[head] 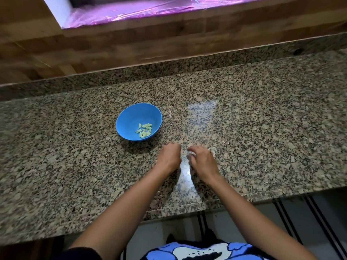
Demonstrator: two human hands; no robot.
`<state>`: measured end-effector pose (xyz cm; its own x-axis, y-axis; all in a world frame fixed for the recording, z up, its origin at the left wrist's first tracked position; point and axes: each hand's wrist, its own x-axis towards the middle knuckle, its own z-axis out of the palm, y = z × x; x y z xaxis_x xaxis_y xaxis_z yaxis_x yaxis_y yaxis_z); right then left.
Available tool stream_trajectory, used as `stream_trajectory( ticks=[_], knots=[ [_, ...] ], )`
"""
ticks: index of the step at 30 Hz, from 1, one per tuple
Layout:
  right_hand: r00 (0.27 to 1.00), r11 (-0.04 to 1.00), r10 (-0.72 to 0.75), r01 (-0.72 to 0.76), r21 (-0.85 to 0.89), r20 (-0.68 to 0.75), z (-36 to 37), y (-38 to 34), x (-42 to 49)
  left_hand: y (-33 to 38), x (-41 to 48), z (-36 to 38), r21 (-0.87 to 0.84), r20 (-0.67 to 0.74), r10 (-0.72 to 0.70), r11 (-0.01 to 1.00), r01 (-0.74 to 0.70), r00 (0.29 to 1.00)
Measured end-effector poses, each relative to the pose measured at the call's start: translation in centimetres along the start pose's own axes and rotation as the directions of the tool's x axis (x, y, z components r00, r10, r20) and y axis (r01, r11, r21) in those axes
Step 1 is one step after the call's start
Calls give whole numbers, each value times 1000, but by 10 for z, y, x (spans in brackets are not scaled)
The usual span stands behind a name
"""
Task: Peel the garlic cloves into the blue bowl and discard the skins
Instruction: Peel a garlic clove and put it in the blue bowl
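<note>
A blue bowl (131, 117) stands on the granite counter (262, 128) left of centre, with several pale peeled garlic cloves (144, 130) in its bottom. My left hand (170, 156) rests on the counter just right of and nearer than the bowl, its fingers curled under. My right hand (201, 159) lies beside it, fingers bent down onto the counter over thin whitish garlic skins (213, 151) that poke out at its right side. Whether either hand pinches a clove or skin is hidden by the fingers.
The counter's front edge (187, 205) runs close below my forearms. A low granite backsplash (169, 70) and a wood-patterned wall (131, 40) rise behind. A window sill with pink-lit film (131, 10) sits at the top. A glossy reflection (202, 109) lies right of the bowl.
</note>
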<state>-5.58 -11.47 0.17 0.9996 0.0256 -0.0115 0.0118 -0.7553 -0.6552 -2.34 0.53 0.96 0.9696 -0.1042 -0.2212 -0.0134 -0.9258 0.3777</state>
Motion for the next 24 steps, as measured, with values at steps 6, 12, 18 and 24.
stream_trajectory(
  ticks=[6,12,18,24],
  knots=[
    [902,737,240,-411,537,360,-4,-1,9,-22,-9,-5,-593,21,-7,805,18,1000],
    [875,701,192,-439,562,445,-17,-1,20,-23,-19,-4,-492,-92,70,864,-107,993],
    [983,961,-82,35,275,161,-9,13,20,-21,-16,-12,-419,77,140,903,-95,987],
    [922,924,-382,379,58,62,-10,13,24,-26,-16,-13,-825,328,49,500,261,943]
  ],
)
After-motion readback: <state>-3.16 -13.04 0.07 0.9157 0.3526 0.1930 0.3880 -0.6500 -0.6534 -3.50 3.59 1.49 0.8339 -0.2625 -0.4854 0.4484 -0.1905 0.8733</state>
